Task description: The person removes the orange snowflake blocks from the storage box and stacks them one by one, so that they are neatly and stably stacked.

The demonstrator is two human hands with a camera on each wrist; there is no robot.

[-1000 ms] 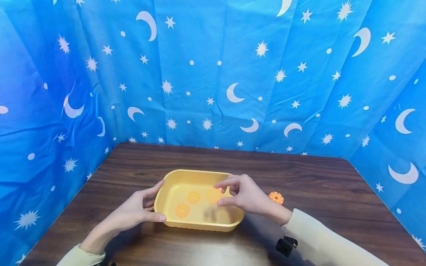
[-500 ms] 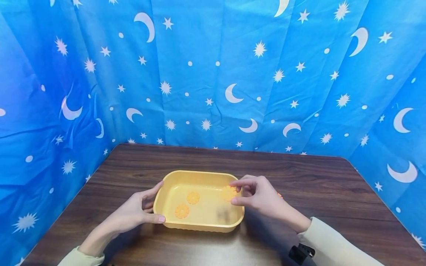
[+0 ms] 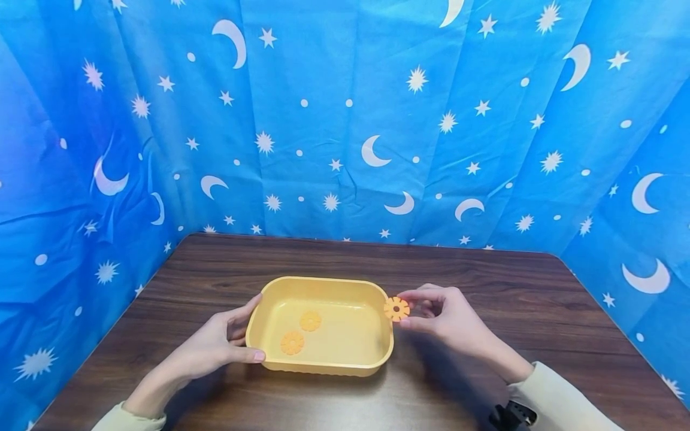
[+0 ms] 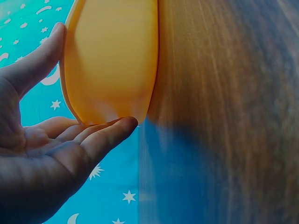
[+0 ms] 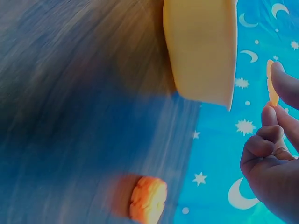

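A yellow plastic tray [image 3: 318, 293] with rounded corners stands on the table. At its left end my left hand [image 3: 207, 342] holds it, thumb at the front corner and fingers along the outer wall. My right hand [image 3: 450, 320] pinches an orange flower-shaped disc [image 3: 390, 311] between thumb and fingertips, right at the tray's right rim. Seen from the right wrist, that disc [image 5: 272, 84] is edge-on and raised to the height of the rim. Two similar discs, one farther back [image 3: 315, 325] and one nearer the front [image 3: 286, 343], lie flat inside the tray.
A short stack of orange discs [image 5: 148, 200] sits on the table beneath the right hand; that hand hides it in the head view. The dark wood table [image 3: 485, 269] reaches back to a blue curtain [image 3: 323, 72] with stars and moons, which also hangs on both sides.
My right hand has moved right with the disc, from over the inside of the tray to its right rim, and now covers the disc seen on the table earlier. My left hand stays on the tray.
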